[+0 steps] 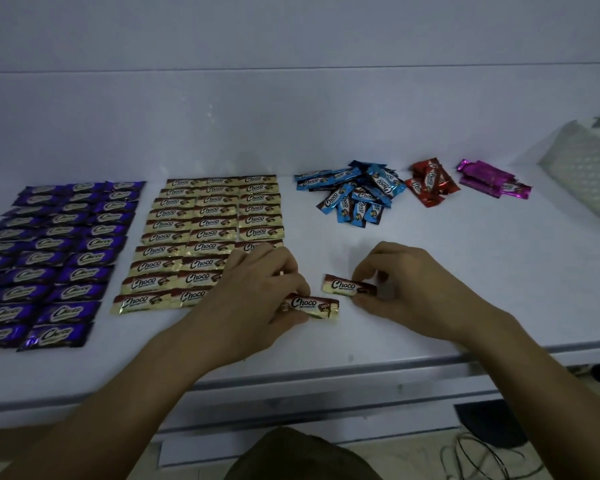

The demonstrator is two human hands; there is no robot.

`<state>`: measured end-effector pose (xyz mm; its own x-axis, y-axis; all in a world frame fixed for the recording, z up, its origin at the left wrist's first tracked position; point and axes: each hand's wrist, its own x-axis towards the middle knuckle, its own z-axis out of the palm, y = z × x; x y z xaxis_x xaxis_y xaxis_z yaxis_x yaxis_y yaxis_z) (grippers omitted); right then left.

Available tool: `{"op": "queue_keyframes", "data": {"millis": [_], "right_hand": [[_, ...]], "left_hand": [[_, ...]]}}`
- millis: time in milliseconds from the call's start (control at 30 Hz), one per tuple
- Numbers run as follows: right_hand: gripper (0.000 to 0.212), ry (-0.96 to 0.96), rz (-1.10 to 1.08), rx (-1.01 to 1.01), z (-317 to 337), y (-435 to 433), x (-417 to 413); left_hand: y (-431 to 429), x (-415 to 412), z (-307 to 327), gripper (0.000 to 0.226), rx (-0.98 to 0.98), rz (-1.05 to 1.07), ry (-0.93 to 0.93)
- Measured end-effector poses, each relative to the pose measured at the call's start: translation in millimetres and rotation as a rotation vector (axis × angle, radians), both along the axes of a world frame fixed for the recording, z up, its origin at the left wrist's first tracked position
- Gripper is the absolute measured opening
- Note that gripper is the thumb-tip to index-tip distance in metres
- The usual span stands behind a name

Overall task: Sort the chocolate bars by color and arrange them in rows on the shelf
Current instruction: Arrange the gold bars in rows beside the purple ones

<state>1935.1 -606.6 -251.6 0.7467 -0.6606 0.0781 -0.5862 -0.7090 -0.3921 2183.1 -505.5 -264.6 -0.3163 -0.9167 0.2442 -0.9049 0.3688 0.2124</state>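
The left hand pinches a gold bar in its fingers, long axis nine-to-three — the gap in the gold rows seems to lie at ten o'clock. The right hand pinches a second bar.

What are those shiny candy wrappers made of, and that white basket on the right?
The gold bars and pink bars seem wrapped in thin metallised plastic film: glossy, glinting, crimped at the ends. The white basket looks like matt moulded plastic, with a regular grid of small holes. Neither is certain from looks alone.
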Motion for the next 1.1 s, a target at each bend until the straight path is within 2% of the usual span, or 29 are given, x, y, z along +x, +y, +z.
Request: {"op": "queue_keyframes", "data": {"millis": [167, 333, 467, 700, 1100], "right_hand": [[0.023, -0.053, 0.009, -0.025, 1.4, 2.2, 8.4], [0.034, -0.149, 0.04, -0.017, 6.5, 15.7, 38.3], [0.031, -0.178, 0.063, 0.018, 3.1, 30.1, 71.2], [0.025, -0.141, 0.04, -0.053, -7.6, 46.7, 109.5], [0.028, -0.158, -0.036, -0.11, -18.3, 48.9, 108.2]], "left_hand": [[20.5, 10.8, 3.0, 0.031, -0.042, 0.06, 0.077], [51.3, 45.2, 0.7, 0.031, -0.052, 0.145, 0.151], [72.9, 72.5, -3.5, 0.031, -0.052, 0.193, 0.211], [90.1, 102.8, -8.4, 0.038, -0.029, 0.24, 0.194], [84.9, 114.6, -10.6, 0.044, 0.02, 0.192, 0.145]]}}
